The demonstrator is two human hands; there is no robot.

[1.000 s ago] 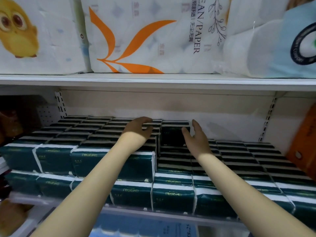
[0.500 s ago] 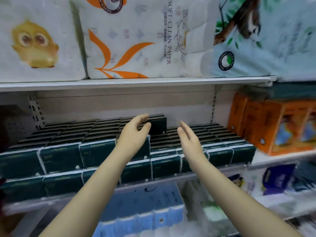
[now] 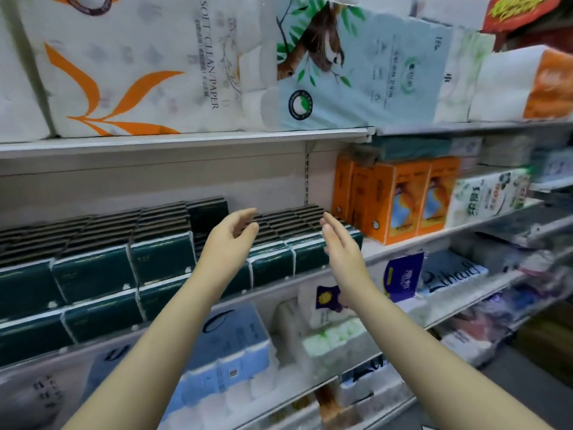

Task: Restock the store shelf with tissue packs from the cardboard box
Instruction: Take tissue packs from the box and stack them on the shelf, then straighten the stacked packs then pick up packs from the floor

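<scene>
Tissue packs (image 3: 161,262) stacked on white store shelf (image 3: 378,252).

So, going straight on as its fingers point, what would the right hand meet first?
Probably the right hand meets the tops of the dark green tissue packs at the row's right end, though depth is unclear.

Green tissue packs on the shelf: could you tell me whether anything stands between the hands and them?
Nothing visible does; the left hand and right hand hover open and empty before the green tissue packs.
</scene>
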